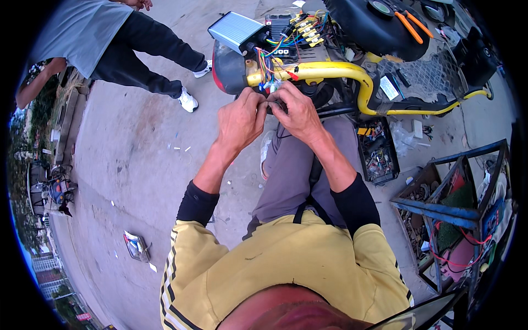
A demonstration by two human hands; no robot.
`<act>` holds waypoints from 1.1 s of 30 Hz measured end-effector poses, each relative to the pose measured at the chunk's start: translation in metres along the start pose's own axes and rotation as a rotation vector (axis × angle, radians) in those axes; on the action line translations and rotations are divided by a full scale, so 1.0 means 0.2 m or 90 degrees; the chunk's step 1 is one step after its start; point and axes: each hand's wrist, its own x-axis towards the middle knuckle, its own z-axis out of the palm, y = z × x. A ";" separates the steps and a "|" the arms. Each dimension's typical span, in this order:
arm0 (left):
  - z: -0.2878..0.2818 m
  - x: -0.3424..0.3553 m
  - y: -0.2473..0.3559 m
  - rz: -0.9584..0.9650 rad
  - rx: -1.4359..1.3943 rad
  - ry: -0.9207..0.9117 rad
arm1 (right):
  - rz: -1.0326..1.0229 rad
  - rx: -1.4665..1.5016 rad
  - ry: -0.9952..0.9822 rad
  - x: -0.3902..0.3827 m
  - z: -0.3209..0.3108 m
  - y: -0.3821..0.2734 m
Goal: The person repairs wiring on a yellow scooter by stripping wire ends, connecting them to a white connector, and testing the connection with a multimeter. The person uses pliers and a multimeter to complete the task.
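Observation:
My left hand [242, 118] and my right hand [297, 113] are closed in pinches, fingertips nearly meeting just below the yellow frame tube [330, 70] of a small vehicle. What lies between the fingers is too small to make out. Right above them hangs a bundle of coloured wires [266, 67] with pale plug ends. It comes down over the tube from a silver finned controller box [235, 31]. Behind the wires sits a row of yellow-labelled connectors [308, 30]. A red tail lamp [217, 71] is close to my left hand.
Orange-handled pliers [410, 27] rest on the black seat [366, 25]. Right of my legs stand a black parts tray [378, 151] and a blue metal rack [440, 206]. A small tray [136, 246] lies on the ground at left. Another person [137, 47] stands at far left.

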 end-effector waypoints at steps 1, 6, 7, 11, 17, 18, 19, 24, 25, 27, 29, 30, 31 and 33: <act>0.01 0.01 0.00 -0.044 -0.027 -0.011 | -0.018 -0.015 0.005 0.00 0.00 0.00; 0.02 0.05 -0.14 -0.508 -0.615 -0.285 | -0.054 -0.026 0.019 0.00 0.01 0.00; 0.00 0.07 -0.14 -0.558 -0.708 -0.291 | -0.039 -0.010 0.017 0.00 0.01 0.00; -0.02 0.02 -0.10 -0.428 -0.613 -0.188 | 0.012 0.038 0.001 0.01 0.01 0.00; -0.06 0.00 -0.05 0.064 -0.011 0.030 | 0.054 0.081 0.004 0.00 0.02 0.01; -0.05 0.01 -0.06 0.086 0.019 0.031 | 0.063 0.084 0.004 0.00 0.02 0.01; -0.05 0.01 -0.06 0.108 0.048 0.032 | 0.068 0.090 0.001 0.00 0.02 0.01; -0.03 0.03 -0.08 0.203 0.084 0.053 | 0.061 0.098 -0.001 0.01 0.01 0.00; -0.03 0.03 -0.07 0.166 0.064 0.034 | 0.047 0.076 0.003 0.01 0.01 0.00; -0.01 0.03 -0.05 0.090 0.026 -0.002 | 0.018 0.034 0.009 0.01 0.00 0.01; 0.00 0.03 -0.05 -0.213 -0.200 -0.124 | 0.002 0.013 0.003 0.00 0.01 0.01; 0.01 0.03 -0.06 -0.367 -0.314 -0.185 | -0.004 0.003 -0.002 0.00 0.01 0.01; 0.04 0.05 -0.11 -0.412 -0.517 -0.175 | -0.002 0.014 0.001 0.00 0.01 0.01; 0.02 0.06 -0.12 -0.514 -0.664 -0.201 | 0.003 0.034 0.010 0.01 0.01 0.00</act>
